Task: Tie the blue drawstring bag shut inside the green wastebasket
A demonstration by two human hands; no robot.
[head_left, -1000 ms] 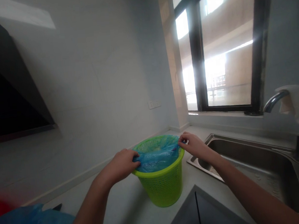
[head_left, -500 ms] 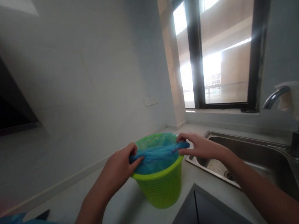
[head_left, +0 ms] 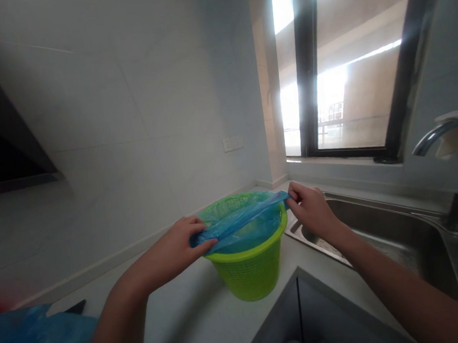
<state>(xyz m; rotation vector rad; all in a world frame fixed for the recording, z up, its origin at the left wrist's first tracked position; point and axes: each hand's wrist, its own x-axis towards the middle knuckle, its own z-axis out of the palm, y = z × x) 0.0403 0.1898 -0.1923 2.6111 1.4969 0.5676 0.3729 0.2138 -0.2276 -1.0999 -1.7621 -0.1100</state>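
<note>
My left hand (head_left: 175,247) was out in front w/ the forearm angled up from lower left, fingers closed in a pinch on the near-left edge of the blue plastic bag (head_left: 239,224), thumb underneath. My right hand (head_left: 310,207) came in from the right, wrist bent slightly, knuckles up, fingertips clamped on the bag's far-right edge just past the rim. Between the 2 hands the bag edge was pulled into a taut band across the mouth of the green mesh bin (head_left: 252,267); the rest of the bag sat inside the bin. Bin stood upright on the pale countertop (head_left: 185,323), just left of the steel sink (head_left: 396,237). Faucet (head_left: 457,174) at far right, window (head_left: 348,72) behind, another blue bag (head_left: 36,342) lay at bottom left.
</note>
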